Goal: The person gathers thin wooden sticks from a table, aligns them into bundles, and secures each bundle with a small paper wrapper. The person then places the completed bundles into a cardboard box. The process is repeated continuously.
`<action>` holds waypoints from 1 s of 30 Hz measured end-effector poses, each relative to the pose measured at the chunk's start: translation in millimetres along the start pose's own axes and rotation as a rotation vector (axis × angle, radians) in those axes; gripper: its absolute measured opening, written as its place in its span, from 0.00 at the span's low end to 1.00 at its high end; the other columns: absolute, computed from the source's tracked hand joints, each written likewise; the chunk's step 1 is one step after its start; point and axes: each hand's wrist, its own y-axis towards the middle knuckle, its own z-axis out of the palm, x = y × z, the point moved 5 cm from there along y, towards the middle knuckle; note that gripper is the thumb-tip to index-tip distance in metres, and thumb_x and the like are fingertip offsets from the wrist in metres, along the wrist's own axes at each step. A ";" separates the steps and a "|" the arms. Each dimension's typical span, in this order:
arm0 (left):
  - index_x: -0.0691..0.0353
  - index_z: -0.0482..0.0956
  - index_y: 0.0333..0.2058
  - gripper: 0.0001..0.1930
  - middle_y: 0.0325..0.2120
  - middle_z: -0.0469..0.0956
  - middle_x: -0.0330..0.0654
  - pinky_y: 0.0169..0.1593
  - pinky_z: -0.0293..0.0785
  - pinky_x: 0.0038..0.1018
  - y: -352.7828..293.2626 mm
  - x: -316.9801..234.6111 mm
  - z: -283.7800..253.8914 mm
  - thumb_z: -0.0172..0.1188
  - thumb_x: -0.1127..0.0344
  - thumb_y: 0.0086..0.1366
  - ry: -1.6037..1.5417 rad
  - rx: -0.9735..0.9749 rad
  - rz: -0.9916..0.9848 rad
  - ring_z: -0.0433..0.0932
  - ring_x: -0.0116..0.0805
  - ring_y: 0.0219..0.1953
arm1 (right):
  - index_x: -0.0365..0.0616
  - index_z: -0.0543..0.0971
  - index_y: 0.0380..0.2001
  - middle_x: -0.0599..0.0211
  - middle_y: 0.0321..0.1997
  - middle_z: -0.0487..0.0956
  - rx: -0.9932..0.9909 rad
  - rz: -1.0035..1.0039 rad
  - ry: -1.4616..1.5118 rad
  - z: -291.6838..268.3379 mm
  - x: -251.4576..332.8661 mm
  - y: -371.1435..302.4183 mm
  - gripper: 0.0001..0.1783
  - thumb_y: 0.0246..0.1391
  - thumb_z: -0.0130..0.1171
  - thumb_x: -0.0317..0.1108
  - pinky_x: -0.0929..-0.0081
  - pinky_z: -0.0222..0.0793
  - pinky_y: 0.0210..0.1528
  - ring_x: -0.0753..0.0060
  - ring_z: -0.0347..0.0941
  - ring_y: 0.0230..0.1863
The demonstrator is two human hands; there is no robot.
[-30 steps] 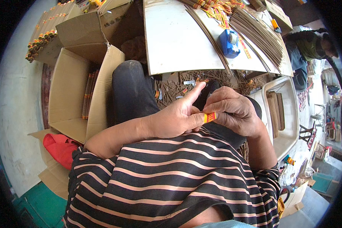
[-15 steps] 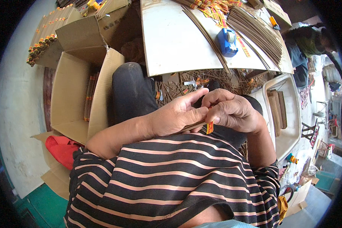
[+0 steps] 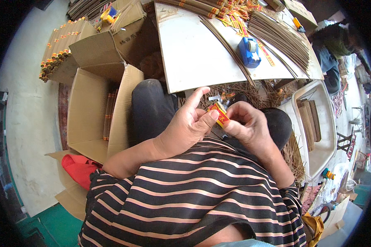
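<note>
Above my lap, my left hand (image 3: pixel 189 127) is closed round a thin bundle of brown sticks, which look like incense sticks, its thumb pressing on the band. A red-and-yellow paper label (image 3: pixel 219 115) wraps round the bundle's end; most of the bundle's length is hidden behind the hand. The left index finger sticks out, pointing away from me. My right hand (image 3: pixel 249 121) pinches at the right edge of the label, thumb in front and fingers curled behind.
Ahead is a white table (image 3: pixel 193 53) with loose sticks (image 3: pixel 280 41) and a blue tape dispenser (image 3: pixel 249 52). An open cardboard box (image 3: pixel 86 111) holds labelled bundles on my left. A white tub (image 3: pixel 327 136) with sticks stands right. Banded bundles (image 3: pixel 62 45) are stacked far left.
The bundle has turned up so the label's printed face shows. My right hand has dropped slightly and shifted right. The whole view has shifted a little.
</note>
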 end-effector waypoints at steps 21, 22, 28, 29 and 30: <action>0.61 0.64 0.41 0.17 0.19 0.68 0.36 0.19 0.60 0.10 6.3 8.6 -2.4 0.44 0.52 0.67 -0.214 0.194 -0.118 0.63 0.17 0.16 | 0.38 0.74 0.25 0.75 0.22 0.71 0.046 -0.234 0.075 0.8 -17.7 20.0 0.12 0.48 0.63 0.36 0.85 0.63 0.27 0.84 0.64 0.25; 0.61 0.64 0.42 0.17 0.20 0.68 0.36 0.18 0.60 0.10 7.2 8.6 -2.9 0.43 0.52 0.67 -0.233 0.230 -0.121 0.63 0.17 0.15 | 0.39 0.74 0.25 0.75 0.24 0.71 0.045 -0.234 0.103 0.3 -20.2 20.8 0.12 0.47 0.64 0.36 0.85 0.63 0.28 0.84 0.65 0.26; 0.62 0.64 0.45 0.20 0.20 0.69 0.39 0.18 0.64 0.11 11.6 3.0 4.6 0.44 0.51 0.67 -0.365 0.405 -0.202 0.65 0.20 0.15 | 0.39 0.77 0.32 0.68 0.36 0.72 -0.011 -0.465 0.053 -5.7 0.3 21.8 0.18 0.39 0.69 0.37 0.79 0.65 0.41 0.75 0.67 0.38; 0.63 0.64 0.47 0.20 0.22 0.71 0.41 0.18 0.66 0.13 12.6 3.2 6.2 0.44 0.51 0.67 -0.460 0.475 -0.245 0.68 0.21 0.16 | 0.39 0.77 0.33 0.67 0.36 0.72 -0.008 -0.570 -0.034 -5.8 5.8 20.8 0.18 0.40 0.68 0.37 0.78 0.65 0.42 0.73 0.68 0.38; 0.63 0.64 0.46 0.20 0.23 0.72 0.42 0.18 0.67 0.13 13.2 4.8 5.9 0.44 0.52 0.67 -0.463 0.456 -0.249 0.69 0.22 0.17 | 0.39 0.77 0.34 0.65 0.36 0.72 -0.005 -0.674 -0.121 -5.3 11.0 18.5 0.18 0.40 0.68 0.37 0.76 0.65 0.44 0.70 0.69 0.39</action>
